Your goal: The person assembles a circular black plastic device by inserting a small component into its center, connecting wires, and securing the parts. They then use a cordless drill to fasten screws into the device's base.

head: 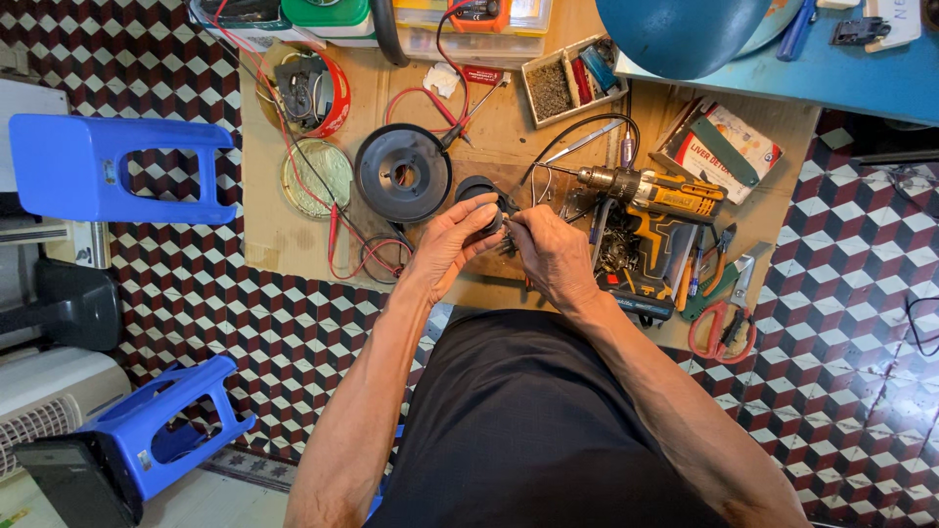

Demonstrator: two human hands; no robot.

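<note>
My left hand (450, 244) grips a small black round part (479, 196) over the low wooden board (284, 244), fingers curled around it. My right hand (553, 256) meets it from the right, fingertips pinched at the part's edge; what they pinch is too small to tell. A larger black round housing (403, 173) lies just left of the hands. A yellow and black cordless drill (650, 200) lies to the right, its bit pointing at the hands.
Red test leads (337, 240) trail across the board. A round metal lid (318, 178), a red tin (311, 90), a parts tray (572, 83) and red-handled scissors (724, 328) lie about. Two blue stools (112, 166) stand left on the tiled floor.
</note>
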